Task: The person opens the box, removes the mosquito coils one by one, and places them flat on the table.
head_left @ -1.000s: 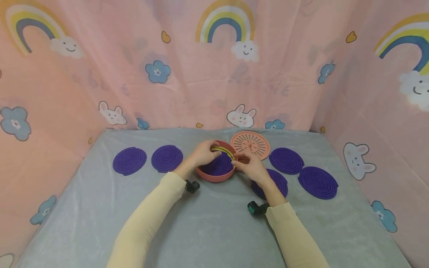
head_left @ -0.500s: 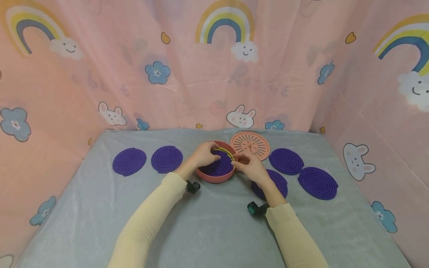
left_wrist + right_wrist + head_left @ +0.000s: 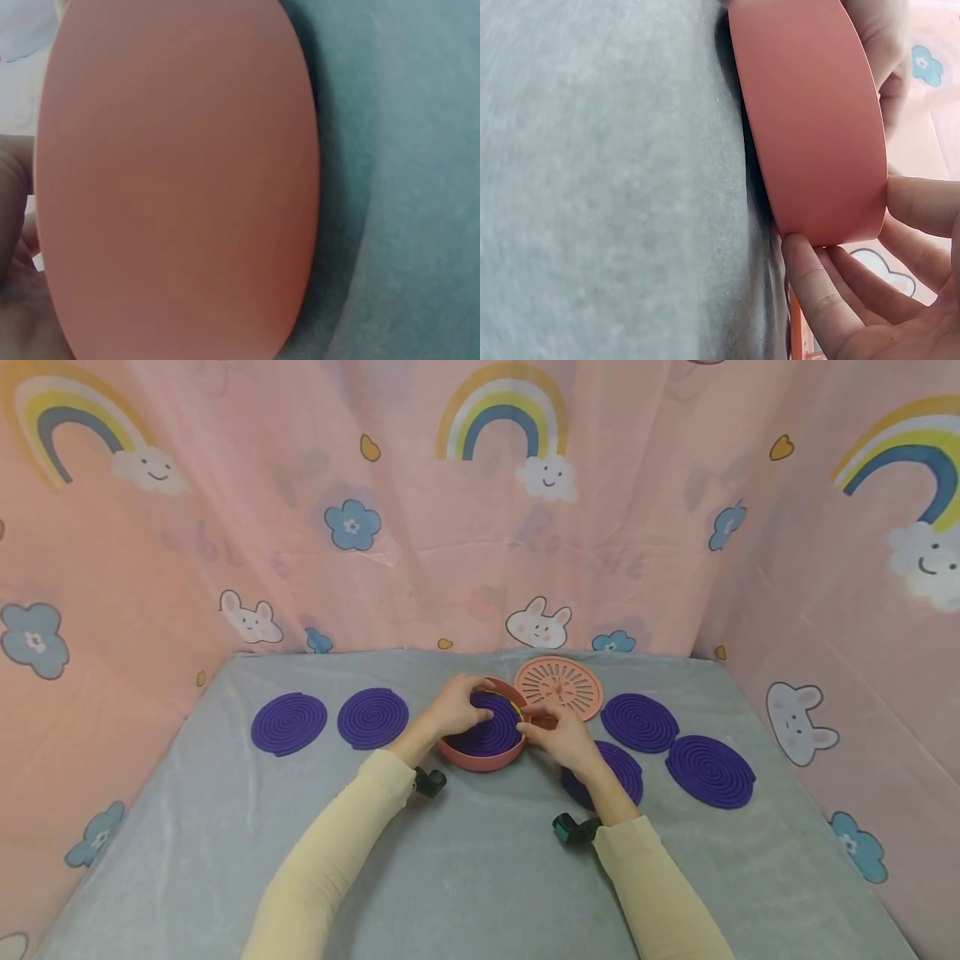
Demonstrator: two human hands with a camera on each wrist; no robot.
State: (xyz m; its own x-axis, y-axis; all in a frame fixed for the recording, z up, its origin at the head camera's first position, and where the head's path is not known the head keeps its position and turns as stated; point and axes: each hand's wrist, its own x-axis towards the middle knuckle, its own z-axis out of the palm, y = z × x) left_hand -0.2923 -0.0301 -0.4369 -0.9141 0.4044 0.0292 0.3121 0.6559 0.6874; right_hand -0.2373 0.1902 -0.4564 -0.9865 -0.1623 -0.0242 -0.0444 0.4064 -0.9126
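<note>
A round salmon-pink mosquito coil box (image 3: 483,763) stands on the table, with a purple mosquito coil (image 3: 487,735) inside. My left hand (image 3: 453,706) reaches in from the left, thumb over the coil and fingers at its far edge, pinching it. A thin yellow edge (image 3: 516,700) shows at the coil's far right; its kind is unclear. My right hand (image 3: 561,735) grips the box's right side, thumb at the rim. In the right wrist view, its fingers (image 3: 810,274) press the outside wall. The left wrist view shows mostly the box's outer side (image 3: 180,180).
Behind the box to the right lies a slotted salmon-pink lid (image 3: 570,687). Two purple coils, one of them the near-left coil (image 3: 372,718), lie left of the box. More lie on the right, including the far-right coil (image 3: 711,771). A patterned pink curtain (image 3: 420,577) encloses the table.
The yellow band, earlier a wide arc inside the far right of the box, is now mostly hidden behind the purple coil. Both hands have stayed nearly in place.
</note>
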